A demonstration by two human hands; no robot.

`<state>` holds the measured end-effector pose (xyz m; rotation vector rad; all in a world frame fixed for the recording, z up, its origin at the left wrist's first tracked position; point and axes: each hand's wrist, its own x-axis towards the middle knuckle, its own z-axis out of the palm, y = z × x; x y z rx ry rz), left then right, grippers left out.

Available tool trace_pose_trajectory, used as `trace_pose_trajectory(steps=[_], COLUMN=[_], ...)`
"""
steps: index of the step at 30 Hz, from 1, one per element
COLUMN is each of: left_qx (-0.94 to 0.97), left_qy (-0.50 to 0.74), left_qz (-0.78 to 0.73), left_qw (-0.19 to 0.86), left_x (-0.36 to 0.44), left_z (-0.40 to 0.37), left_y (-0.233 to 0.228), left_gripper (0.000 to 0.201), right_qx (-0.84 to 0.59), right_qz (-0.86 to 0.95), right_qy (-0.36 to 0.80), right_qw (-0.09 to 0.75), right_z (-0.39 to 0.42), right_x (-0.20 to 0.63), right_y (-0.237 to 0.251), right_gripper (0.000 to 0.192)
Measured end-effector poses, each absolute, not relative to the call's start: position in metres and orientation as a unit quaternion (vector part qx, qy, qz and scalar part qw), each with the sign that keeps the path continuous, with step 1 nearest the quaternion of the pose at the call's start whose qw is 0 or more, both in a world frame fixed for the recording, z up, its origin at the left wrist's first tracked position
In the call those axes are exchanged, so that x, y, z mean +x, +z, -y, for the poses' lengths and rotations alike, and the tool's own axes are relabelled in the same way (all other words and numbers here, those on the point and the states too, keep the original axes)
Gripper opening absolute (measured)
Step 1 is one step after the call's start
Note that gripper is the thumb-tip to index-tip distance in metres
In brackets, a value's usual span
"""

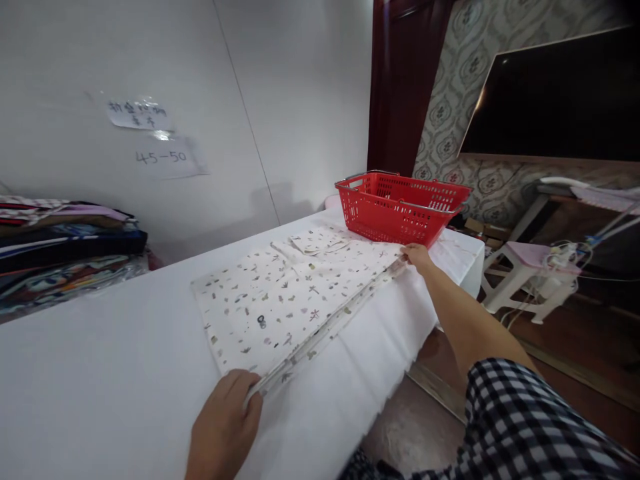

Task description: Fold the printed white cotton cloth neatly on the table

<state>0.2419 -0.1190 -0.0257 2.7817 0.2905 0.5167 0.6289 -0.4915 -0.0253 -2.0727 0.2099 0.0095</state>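
A white cloth garment (300,293) printed with small grey, green and black figures lies spread on the white-covered table (125,367). It is folded lengthwise, with layered edges along the side nearest me. At the near corner, my left hand (230,413) is closed, the edge pinched between thumb and fingers. My right hand (416,256) pinches the far corner of the same edge, just in front of the red basket. Toward the back, part of the fabric lies loosely bunched. Its exact kind of garment cannot be made out.
A red plastic basket (390,217) with metal handles stands at the table's far end. A stack of folded clothes (65,247) sits at the left by the wall. Beyond the table are a plastic stool (535,267) with cables and a wall-mounted screen (555,100).
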Motion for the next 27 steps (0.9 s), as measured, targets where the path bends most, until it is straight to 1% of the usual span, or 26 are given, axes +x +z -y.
trace_pose_trajectory(steps=[3,6,8,11,13,16,19,23,27], left_qx=[0.978,0.989,0.992,0.994,0.994,0.994,0.994,0.996,0.996], left_qy=[0.131,0.048,0.026,0.043,0.061,0.078,0.075,0.036,0.044], left_qz=[-0.075,-0.073,-0.079,-0.069,-0.047,-0.030,-0.039,-0.045,-0.056], left_qw=[0.145,0.115,0.093,0.073,0.071,0.070,0.065,0.072,0.059], left_x=[0.241,0.242,0.244,0.249,0.253,0.257,0.257,0.255,0.247], left_z=[0.119,0.117,0.117,0.119,0.120,0.119,0.119,0.122,0.119], left_y=[-0.030,-0.039,-0.043,-0.043,-0.041,-0.040,-0.039,-0.039,-0.045], left_gripper=[0.021,0.022,0.023,0.028,0.034,0.034,0.034,0.036,0.039], right_qx=[-0.892,-0.922,-0.936,-0.951,-0.956,-0.964,-0.973,-0.982,-0.990], right_qz=[-0.094,-0.085,-0.079,-0.070,-0.066,-0.061,-0.058,-0.060,-0.038], right_qy=[-0.003,-0.012,-0.021,-0.042,-0.059,-0.066,-0.058,-0.035,0.005], right_qw=[0.442,0.378,0.341,0.300,0.279,0.249,0.217,0.173,0.137], right_z=[0.496,0.500,0.501,0.501,0.501,0.500,0.500,0.499,0.498], right_x=[0.631,0.632,0.633,0.633,0.632,0.629,0.627,0.632,0.644], right_y=[-0.035,-0.045,-0.050,-0.050,-0.049,-0.047,-0.048,-0.049,-0.047], right_gripper=[0.032,0.031,0.027,0.018,0.020,0.024,0.024,0.026,0.023])
